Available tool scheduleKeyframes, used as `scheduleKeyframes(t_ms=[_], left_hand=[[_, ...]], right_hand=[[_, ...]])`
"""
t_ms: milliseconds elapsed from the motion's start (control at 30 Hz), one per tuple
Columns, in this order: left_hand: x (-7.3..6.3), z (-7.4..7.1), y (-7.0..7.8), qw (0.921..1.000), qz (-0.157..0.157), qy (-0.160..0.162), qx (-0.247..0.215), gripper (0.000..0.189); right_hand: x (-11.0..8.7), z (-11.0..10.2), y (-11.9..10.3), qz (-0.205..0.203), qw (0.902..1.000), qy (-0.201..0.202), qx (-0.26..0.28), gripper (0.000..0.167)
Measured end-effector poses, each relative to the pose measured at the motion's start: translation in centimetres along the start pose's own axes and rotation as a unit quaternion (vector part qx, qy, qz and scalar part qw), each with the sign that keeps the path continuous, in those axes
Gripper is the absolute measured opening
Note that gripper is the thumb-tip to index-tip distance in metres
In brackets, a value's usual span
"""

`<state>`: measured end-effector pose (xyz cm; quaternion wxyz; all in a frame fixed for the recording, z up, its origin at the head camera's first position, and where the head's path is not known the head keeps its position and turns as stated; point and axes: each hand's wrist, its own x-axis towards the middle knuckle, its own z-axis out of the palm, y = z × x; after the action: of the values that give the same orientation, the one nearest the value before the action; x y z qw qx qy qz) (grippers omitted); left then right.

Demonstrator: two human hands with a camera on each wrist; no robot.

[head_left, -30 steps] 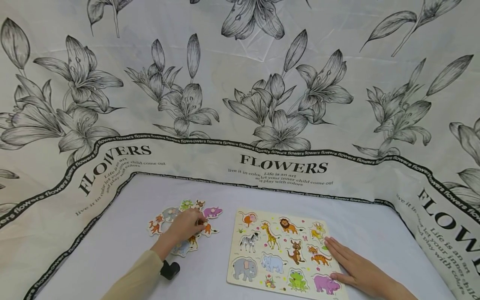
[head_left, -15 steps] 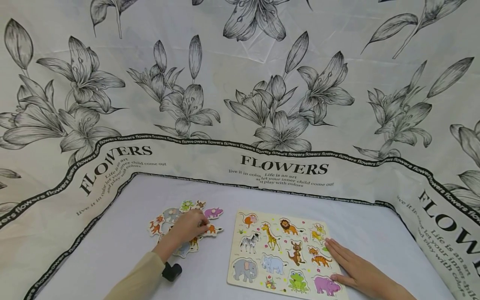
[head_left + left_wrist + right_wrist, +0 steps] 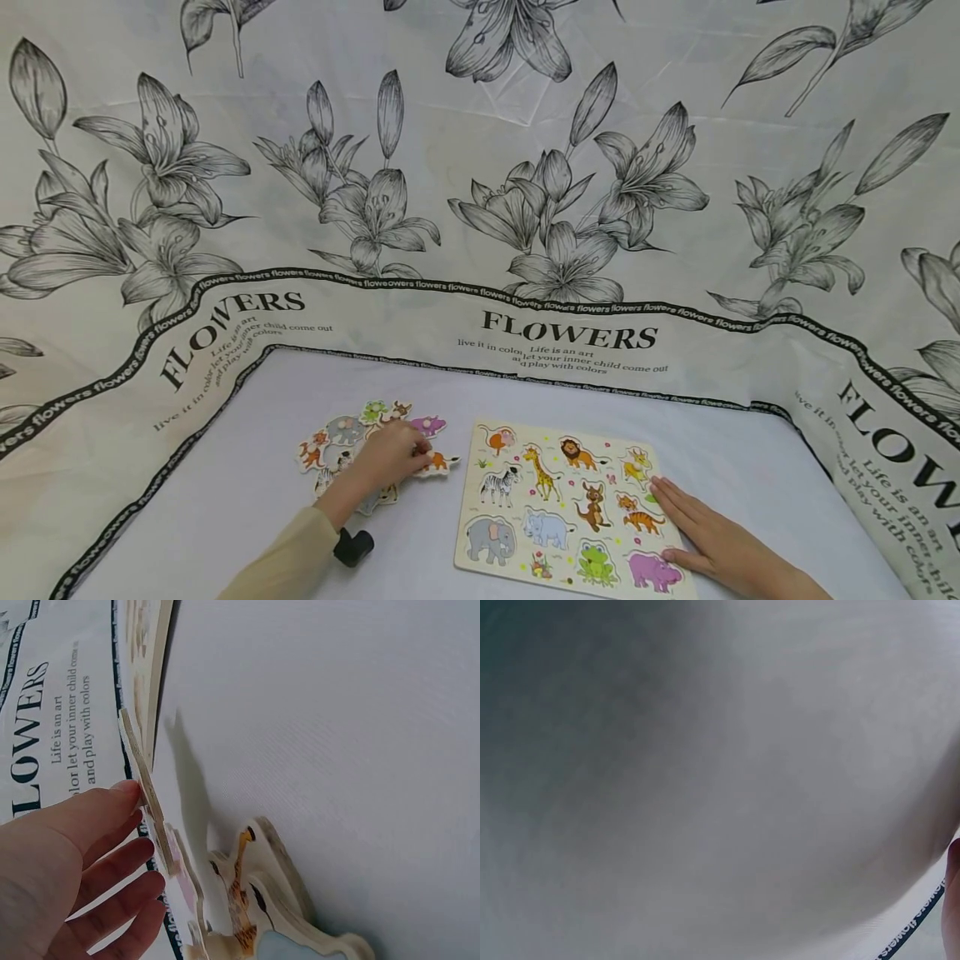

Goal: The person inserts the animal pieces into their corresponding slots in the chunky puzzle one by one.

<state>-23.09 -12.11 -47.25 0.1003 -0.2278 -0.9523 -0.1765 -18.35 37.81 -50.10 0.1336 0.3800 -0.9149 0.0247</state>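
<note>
My left hand (image 3: 386, 458) pinches an orange animal puzzle piece (image 3: 444, 463) at the right side of a heap of loose pieces. In the left wrist view, the held piece (image 3: 142, 772) stands edge-on at the thumb and fingers, raised, with its shadow on the white cloth. A purple hippo piece (image 3: 431, 425) lies just beyond this hand. Flat along the right edge of the wooden puzzle board (image 3: 536, 432) rests my right hand (image 3: 720, 537), fingers straight. The board carries animal pictures, among them a lion, a zebra and a frog.
Other loose pieces include a grey elephant (image 3: 345, 429), a green frog (image 3: 372, 411) and, in the left wrist view, a giraffe (image 3: 238, 904). A black device (image 3: 354, 548) sits at the left cuff. Flower-printed cloth (image 3: 570, 333) rises behind the white surface.
My left hand has shifted a little to the right with the orange piece, uncovering more of the zebra piece. The right hand and the board have stayed in place.
</note>
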Motion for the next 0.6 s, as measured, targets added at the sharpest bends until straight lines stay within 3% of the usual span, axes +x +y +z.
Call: scheduleKeyframes(t_ms=[600], left_hand=[[1.1, 0.2, 2.7, 0.9996, 0.008, 0.015, -0.021, 0.009]], right_hand=[[0.0, 0.0, 0.1, -0.008, 0.9999, 0.002, 0.008, 0.078]])
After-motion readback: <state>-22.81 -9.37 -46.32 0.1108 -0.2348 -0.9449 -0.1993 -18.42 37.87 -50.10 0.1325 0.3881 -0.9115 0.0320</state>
